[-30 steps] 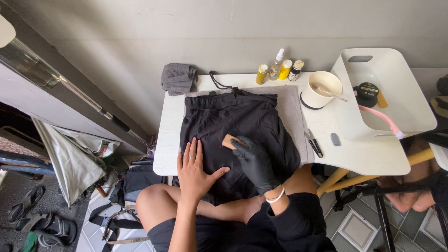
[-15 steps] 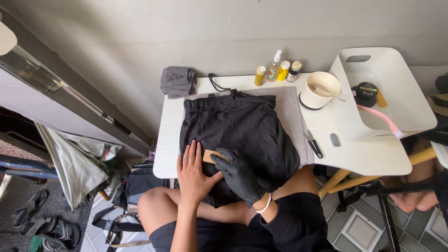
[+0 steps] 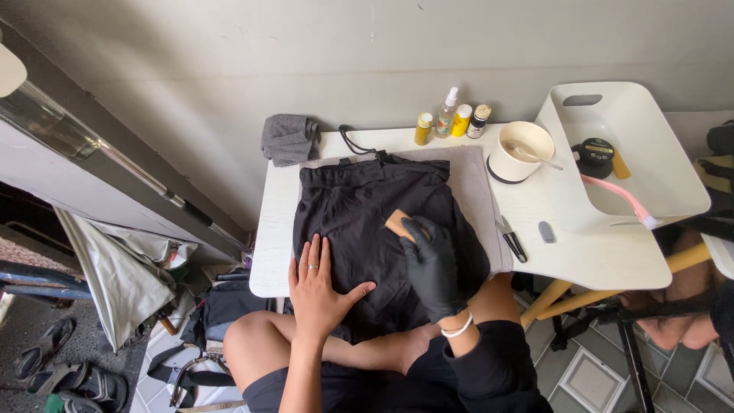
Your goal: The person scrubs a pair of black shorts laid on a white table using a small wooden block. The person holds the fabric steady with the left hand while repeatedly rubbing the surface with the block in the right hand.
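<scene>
The black garment (image 3: 375, 222), a soft, creased fabric, lies spread over a grey mat (image 3: 474, 191) at the middle of the white counter (image 3: 581, 252), its lower part hanging over the near edge. The left hand (image 3: 317, 287), bare with a ring on one finger, lies flat on the garment near the near edge, fingers spread, holding nothing. The right hand (image 3: 434, 264), in a smooth black glove, has its grip closed around a small tan block (image 3: 397, 223), pressing it against the fabric at the garment's centre. Most of the block is hidden under the gloved fingers, so its full shape cannot be told.

Along the far edge stand small bottles (image 3: 451, 118), a round cream bowl (image 3: 520, 149) with a utensil inside, and a crumpled grey cloth (image 3: 289, 139) at the far left corner. A white rectangular plastic tray (image 3: 650, 176) overhangs the right edge and holds a pink-handled brush (image 3: 615, 195); its bristles are hard to make out.

Compared with half a second earlier, the right hand and block have moved toward the far right of the garment; the left hand has stayed flat in place.
</scene>
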